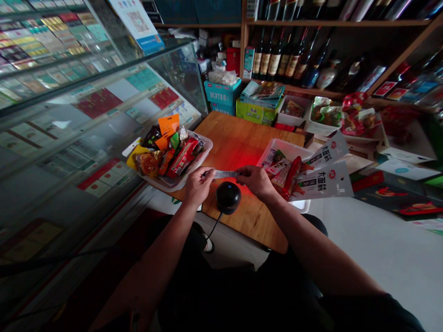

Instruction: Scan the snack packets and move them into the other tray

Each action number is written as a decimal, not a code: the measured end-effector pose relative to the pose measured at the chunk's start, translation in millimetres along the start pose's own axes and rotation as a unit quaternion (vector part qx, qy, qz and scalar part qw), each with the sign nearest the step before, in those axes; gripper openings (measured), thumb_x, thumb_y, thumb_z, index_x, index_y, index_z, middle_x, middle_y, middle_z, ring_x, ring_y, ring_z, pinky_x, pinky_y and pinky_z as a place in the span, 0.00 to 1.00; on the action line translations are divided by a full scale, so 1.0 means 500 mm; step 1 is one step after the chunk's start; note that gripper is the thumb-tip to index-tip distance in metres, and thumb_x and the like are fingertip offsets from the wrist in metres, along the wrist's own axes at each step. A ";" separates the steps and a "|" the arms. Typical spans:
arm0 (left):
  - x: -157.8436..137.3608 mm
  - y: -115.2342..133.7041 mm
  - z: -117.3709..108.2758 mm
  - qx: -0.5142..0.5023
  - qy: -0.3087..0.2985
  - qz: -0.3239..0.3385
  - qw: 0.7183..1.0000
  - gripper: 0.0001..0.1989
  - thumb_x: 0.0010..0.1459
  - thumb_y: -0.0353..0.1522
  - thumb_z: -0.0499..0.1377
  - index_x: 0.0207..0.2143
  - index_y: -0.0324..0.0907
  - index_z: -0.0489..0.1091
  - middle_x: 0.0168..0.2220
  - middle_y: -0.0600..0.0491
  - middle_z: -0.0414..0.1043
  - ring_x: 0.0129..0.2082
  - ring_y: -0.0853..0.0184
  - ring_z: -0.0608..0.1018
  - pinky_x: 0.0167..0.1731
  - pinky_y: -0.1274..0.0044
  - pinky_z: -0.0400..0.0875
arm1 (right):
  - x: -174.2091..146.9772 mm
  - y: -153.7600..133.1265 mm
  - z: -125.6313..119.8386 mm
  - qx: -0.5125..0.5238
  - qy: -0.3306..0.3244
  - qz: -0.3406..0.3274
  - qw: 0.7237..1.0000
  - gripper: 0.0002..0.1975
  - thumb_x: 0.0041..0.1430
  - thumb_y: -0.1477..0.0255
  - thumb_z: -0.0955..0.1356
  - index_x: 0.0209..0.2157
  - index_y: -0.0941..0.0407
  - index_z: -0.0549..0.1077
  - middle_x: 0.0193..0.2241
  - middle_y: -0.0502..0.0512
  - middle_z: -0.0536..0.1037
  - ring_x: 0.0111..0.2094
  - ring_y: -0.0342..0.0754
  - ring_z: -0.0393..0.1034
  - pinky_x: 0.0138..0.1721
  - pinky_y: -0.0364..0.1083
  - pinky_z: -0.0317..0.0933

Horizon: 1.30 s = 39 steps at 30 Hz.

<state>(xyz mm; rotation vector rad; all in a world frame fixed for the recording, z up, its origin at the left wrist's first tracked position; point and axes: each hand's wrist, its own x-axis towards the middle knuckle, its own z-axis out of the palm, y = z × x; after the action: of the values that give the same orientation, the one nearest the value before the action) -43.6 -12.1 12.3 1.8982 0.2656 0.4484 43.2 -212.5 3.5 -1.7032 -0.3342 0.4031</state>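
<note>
A thin silvery packet (224,174) is stretched between my two hands, seen nearly edge-on. My left hand (199,185) pinches one end and my right hand (255,180) pinches the other. Just below the packet stands a round black barcode scanner (228,198) with a cable, and red light falls on the wooden table (224,133) behind it. Left of my hands, a white basket (206,154) is heaped with colourful snack packets (185,157). On the right, beyond my right hand, another white basket (273,146) holds red packets (292,177) and large grey-white packets (323,182) sticking out.
A glass display case (104,83) with boxed goods runs along the left. Behind the table stand a green carton (256,114), blue boxes (221,94) and white bins of packets (325,127). Wine bottles (273,60) line the shelves at the back.
</note>
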 end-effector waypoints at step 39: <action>0.076 -0.148 0.004 0.156 -0.065 0.139 0.976 0.11 0.64 0.35 0.57 0.41 0.43 0.78 0.43 0.46 0.79 0.46 0.60 0.79 0.52 0.68 0.71 | 0.047 0.101 0.004 -0.405 0.036 -0.225 0.886 0.10 0.65 0.73 0.66 0.34 0.56 0.80 0.35 0.60 0.79 0.43 0.54 0.69 0.51 0.52 0.59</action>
<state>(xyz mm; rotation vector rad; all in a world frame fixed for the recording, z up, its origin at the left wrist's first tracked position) -6.4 27.7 -50.2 2.2755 -0.0223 0.4875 63.2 -209.0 -48.3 -2.3522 -0.9150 -0.1898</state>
